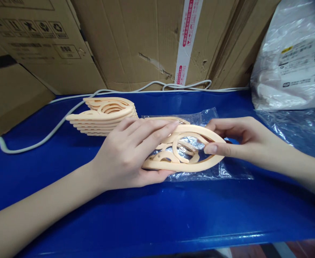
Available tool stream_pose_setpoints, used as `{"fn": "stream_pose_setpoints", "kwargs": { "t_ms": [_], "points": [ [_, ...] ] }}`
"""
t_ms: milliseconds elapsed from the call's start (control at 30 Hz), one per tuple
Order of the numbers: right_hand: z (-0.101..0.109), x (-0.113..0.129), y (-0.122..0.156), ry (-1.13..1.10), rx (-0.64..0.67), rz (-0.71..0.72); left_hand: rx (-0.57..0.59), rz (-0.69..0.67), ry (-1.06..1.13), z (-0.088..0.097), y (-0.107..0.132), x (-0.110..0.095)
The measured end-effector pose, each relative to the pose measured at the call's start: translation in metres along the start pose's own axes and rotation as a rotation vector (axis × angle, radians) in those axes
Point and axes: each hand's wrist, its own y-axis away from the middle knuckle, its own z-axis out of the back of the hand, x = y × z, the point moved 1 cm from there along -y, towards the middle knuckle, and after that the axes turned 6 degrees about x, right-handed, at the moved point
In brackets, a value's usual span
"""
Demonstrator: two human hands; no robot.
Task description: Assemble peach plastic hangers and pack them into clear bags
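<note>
A peach plastic folding hanger [197,161] lies over a clear plastic bag [227,172] on the blue table [157,215]. My left hand [130,154] is wrapped round its left end, fingers over the top and thumb underneath. My right hand [232,138] pinches the hanger's right end between thumb and fingers. Behind my left hand sits a stack of several more peach hangers [103,114], folded flat.
Cardboard boxes [136,39] line the back edge, with another box [9,93] at the left. A white cable [52,125] runs along the table's rear. A white plastic parcel bag [291,61] stands at the right, above more clear film [294,125].
</note>
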Motion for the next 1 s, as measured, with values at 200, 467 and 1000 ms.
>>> {"fn": "stream_pose_setpoints", "kwargs": {
  "t_ms": [200,467,1000],
  "points": [
    [-0.006,0.002,0.000,0.505,-0.127,0.389,0.039,0.143,0.210,-0.004,0.001,-0.006],
    [-0.014,0.005,0.001,0.582,-0.088,0.464,0.051,0.177,0.290,-0.005,0.003,-0.013],
    [0.016,0.003,0.007,0.467,-0.165,0.229,0.230,0.231,0.390,-0.010,0.006,-0.003]
  ]
}}
